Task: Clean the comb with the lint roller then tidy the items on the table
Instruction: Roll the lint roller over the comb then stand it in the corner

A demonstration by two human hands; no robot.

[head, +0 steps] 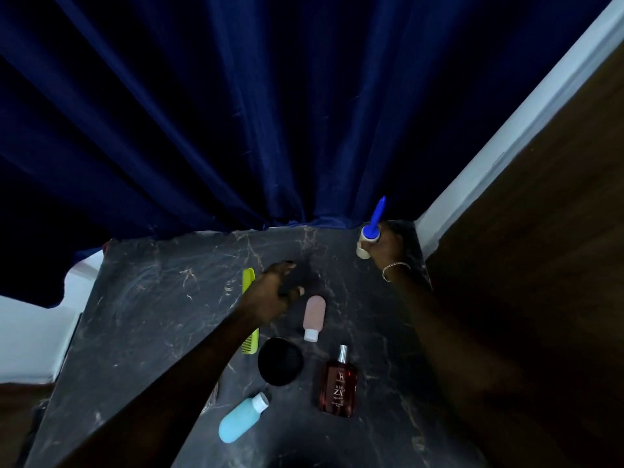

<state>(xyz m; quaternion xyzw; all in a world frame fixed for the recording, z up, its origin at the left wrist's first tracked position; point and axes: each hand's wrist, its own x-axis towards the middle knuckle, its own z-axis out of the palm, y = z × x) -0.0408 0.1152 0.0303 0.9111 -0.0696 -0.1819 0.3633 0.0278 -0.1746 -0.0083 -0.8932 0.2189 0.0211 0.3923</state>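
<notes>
Toward you from your left hand (pixel 273 293) lie a pink bottle (pixel 314 315), a black disc (pixel 280 361), a perfume bottle (pixel 338 383) and, nearest you, a blue bottle (pixel 241 418). They crowd the dark table (pixel 152 315) between your two forearms. The left hand hangs with its fingers loosely curved and grips nothing. The comb (pixel 249 280) runs lengthwise under its wrist, showing at the hand's left side and again below the forearm; whether the wrist touches it cannot be told.

Your right hand (pixel 388 246) is wrapped round the roller (pixel 368 235), which stands handle-up at the table's far right corner, close to the curtain (pixel 270 113) and the wall (pixel 506 130). Bare table spreads left of the left hand, and ahead of it up to the curtain.
</notes>
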